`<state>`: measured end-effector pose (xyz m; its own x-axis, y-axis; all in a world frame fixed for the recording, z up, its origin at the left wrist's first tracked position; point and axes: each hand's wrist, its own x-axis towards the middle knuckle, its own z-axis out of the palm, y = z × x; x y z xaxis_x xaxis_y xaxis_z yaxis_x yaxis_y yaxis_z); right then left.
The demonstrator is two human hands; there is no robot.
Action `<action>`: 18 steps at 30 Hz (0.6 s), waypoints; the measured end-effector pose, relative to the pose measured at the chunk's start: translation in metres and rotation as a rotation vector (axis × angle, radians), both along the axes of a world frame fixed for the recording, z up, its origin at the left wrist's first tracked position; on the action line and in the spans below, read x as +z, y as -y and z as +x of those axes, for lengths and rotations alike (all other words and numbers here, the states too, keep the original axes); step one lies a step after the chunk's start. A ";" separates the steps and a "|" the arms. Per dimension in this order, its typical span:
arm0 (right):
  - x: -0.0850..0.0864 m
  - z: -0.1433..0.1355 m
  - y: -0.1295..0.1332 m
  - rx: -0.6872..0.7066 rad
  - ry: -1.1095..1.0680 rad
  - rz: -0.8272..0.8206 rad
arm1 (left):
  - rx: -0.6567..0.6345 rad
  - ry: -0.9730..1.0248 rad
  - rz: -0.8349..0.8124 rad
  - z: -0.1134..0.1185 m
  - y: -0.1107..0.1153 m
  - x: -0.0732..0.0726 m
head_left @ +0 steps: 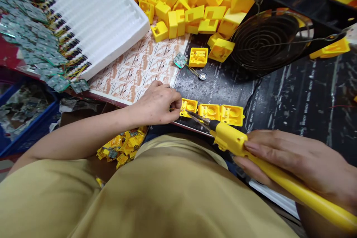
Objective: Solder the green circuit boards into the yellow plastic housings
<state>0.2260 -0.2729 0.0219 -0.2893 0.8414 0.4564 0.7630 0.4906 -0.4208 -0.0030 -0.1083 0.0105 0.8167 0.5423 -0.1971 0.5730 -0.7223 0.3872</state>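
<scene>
My right hand [301, 160] is wrapped round a yellow soldering iron [231, 137] with a dark nose. Its metal tip reaches into the leftmost of three small yellow plastic housings [190, 106] standing in a row by the table's front edge. At that housing's left side my left hand [160, 102] is closed in a pinch; a thin yellowish bit shows by the fingertips, too small to name. The middle housing [209, 111] and the right housing [232, 114] lie open side up, with moulded insides and a round recess.
Behind the row lie another yellow housing [198, 57], a green circuit board [180, 60] and a small round speaker [202, 77] on wires. A black fan [267, 37] stands right. Yellow housings [192, 3] pile up behind. At left, a white foam tray [106, 18] bears wired boards [36, 33].
</scene>
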 end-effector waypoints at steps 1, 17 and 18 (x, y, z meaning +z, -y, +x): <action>-0.001 0.003 -0.005 0.068 0.011 0.025 | -0.002 -0.007 0.007 0.001 0.000 0.000; -0.006 0.019 0.026 -0.071 -0.002 0.010 | -0.066 0.002 0.141 0.003 0.001 -0.002; -0.004 0.017 0.021 -0.059 -0.003 0.015 | -0.069 0.007 0.151 0.003 0.001 -0.002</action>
